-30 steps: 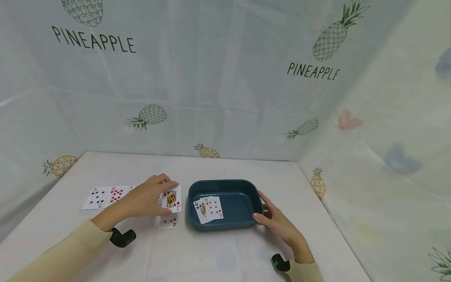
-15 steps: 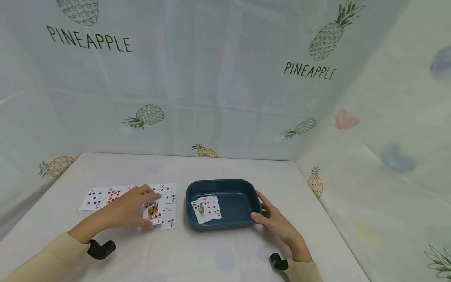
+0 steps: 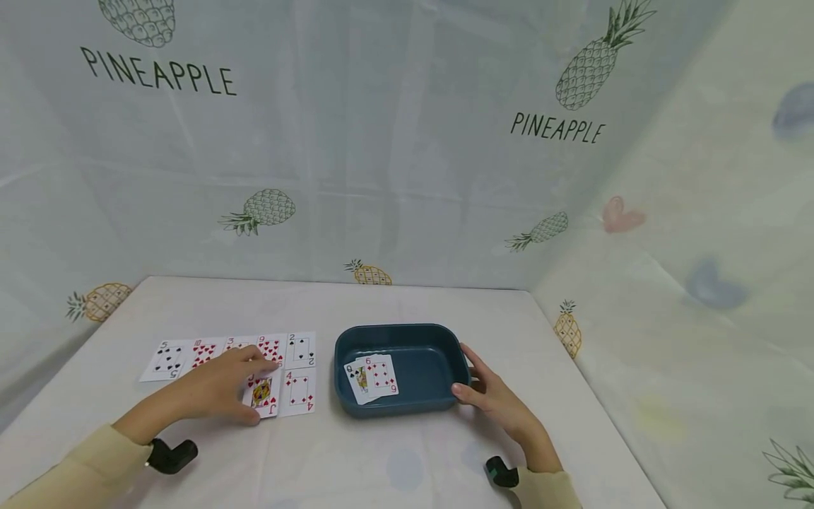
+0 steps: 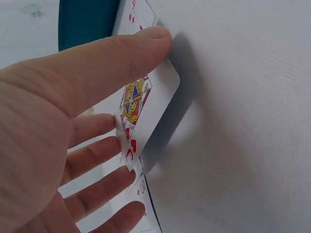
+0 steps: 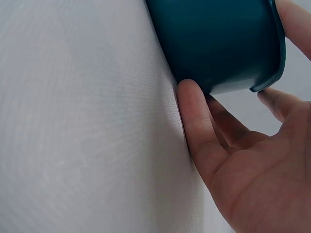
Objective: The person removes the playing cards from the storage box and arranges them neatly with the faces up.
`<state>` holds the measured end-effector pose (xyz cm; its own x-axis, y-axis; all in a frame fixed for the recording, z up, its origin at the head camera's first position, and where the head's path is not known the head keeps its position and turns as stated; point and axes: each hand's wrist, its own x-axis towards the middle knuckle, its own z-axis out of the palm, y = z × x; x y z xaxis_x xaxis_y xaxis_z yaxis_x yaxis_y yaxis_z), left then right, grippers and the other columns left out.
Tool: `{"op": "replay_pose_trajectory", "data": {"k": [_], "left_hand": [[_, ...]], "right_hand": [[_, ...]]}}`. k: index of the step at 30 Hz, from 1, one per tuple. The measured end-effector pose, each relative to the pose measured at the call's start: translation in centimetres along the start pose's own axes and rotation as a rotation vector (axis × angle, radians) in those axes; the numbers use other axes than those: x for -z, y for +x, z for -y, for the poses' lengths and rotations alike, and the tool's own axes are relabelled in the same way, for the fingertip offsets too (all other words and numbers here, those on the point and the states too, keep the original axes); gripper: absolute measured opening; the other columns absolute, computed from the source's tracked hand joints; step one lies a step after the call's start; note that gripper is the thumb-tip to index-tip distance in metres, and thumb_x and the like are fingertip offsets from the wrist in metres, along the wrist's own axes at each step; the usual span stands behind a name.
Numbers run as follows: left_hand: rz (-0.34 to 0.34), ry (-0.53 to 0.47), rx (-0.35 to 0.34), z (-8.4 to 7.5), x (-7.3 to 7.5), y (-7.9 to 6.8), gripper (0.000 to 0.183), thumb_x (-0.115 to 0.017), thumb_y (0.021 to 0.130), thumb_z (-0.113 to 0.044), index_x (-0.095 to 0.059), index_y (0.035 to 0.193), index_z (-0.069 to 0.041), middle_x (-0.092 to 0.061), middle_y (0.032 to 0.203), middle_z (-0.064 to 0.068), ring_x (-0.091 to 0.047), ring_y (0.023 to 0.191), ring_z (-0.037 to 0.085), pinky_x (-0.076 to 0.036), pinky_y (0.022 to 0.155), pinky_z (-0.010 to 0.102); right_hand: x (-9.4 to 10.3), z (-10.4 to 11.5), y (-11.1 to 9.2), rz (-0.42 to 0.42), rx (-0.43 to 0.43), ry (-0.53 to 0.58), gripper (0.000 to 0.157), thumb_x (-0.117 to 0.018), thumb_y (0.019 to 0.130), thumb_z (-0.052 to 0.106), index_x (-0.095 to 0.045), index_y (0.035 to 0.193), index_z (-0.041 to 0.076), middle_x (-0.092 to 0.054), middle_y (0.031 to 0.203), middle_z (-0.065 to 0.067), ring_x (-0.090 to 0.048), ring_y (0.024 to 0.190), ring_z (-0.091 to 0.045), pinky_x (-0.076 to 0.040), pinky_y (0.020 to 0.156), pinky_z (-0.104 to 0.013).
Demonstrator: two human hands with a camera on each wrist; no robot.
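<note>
In the head view my left hand (image 3: 219,385) holds a playing card, the jack of hearts (image 3: 262,393), at the lower row's left end, beside the four of diamonds (image 3: 299,391). Seen from the left wrist, the jack (image 4: 133,99) is tilted, its edges between my thumb (image 4: 155,36) and fingertips, with a shadow beneath. My right hand (image 3: 499,403) grips the right end of a dark teal dish (image 3: 400,408), thumb on the rim and fingers along the outside wall (image 5: 218,43). Several cards, a six of diamonds (image 3: 381,375) on top, lie in the dish's left part.
An upper row of face-up cards runs from the five of spades (image 3: 167,360) to the two of spades (image 3: 300,350). My left hand covers part of it. The white-covered table (image 3: 356,466) meets a pineapple-print cloth (image 3: 407,177) at the back.
My left hand has carried the jack of hearts left and toward me, from over the two of spades to left of the four of diamonds. My right hand stays at the dish.
</note>
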<state>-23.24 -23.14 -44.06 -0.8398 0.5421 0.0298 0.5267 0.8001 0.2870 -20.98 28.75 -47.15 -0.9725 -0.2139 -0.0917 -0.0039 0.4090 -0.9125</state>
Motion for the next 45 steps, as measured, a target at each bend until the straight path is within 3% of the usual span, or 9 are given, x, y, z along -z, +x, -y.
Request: {"op": "replay_pose_trajectory", "data": {"k": [13,24,32,39,45], "left_hand": [[-0.004,0.017,-0.018,0.38,-0.59,0.13,0.086,-0.099,0.067,-0.047,-0.070,0.140,-0.011,-0.059,0.123,-0.004,-0.052,0.102,0.014,-0.052,0.084,0.035],[0.015,0.029,-0.020,0.57,-0.60,0.30,0.088,-0.098,0.067,-0.051,-0.069,0.141,-0.014,-0.061,0.131,0.004,-0.058,0.112,0.024,-0.054,0.093,0.048],[0.022,0.027,-0.025,0.66,-0.64,0.29,0.088,-0.098,0.066,-0.052,-0.070,0.140,-0.013,-0.062,0.128,0.001,-0.057,0.111,0.022,-0.054,0.091,0.045],[0.013,0.032,-0.045,0.67,-0.64,0.21,0.087,-0.098,0.067,-0.051,-0.070,0.139,-0.012,-0.062,0.130,0.006,-0.059,0.115,0.028,-0.054,0.094,0.050],[0.010,0.029,-0.045,0.52,-0.69,0.18,0.087,-0.098,0.067,-0.050,-0.070,0.140,-0.011,-0.062,0.131,0.006,-0.060,0.116,0.029,-0.054,0.095,0.051]], "right_hand": [[0.03,0.18,-0.21,0.017,0.006,0.010,0.083,-0.073,0.101,0.027,-0.025,0.169,0.037,-0.045,0.160,-0.023,-0.058,0.135,-0.032,-0.049,0.108,-0.047],[0.05,0.27,-0.26,0.019,0.014,0.014,0.083,-0.072,0.102,0.025,-0.025,0.169,0.036,-0.044,0.161,-0.023,-0.057,0.137,-0.033,-0.049,0.107,-0.045],[0.04,0.22,-0.25,0.025,0.018,0.019,0.083,-0.072,0.102,0.028,-0.025,0.169,0.036,-0.044,0.160,-0.023,-0.057,0.136,-0.032,-0.048,0.107,-0.044],[0.02,0.23,-0.12,0.014,0.010,0.007,0.082,-0.070,0.103,0.025,-0.024,0.170,0.035,-0.046,0.159,-0.022,-0.057,0.137,-0.032,-0.049,0.105,-0.040],[-0.04,0.30,-0.16,0.016,0.011,0.016,0.082,-0.071,0.103,0.025,-0.025,0.170,0.035,-0.045,0.160,-0.022,-0.057,0.135,-0.032,-0.049,0.107,-0.043]]}}
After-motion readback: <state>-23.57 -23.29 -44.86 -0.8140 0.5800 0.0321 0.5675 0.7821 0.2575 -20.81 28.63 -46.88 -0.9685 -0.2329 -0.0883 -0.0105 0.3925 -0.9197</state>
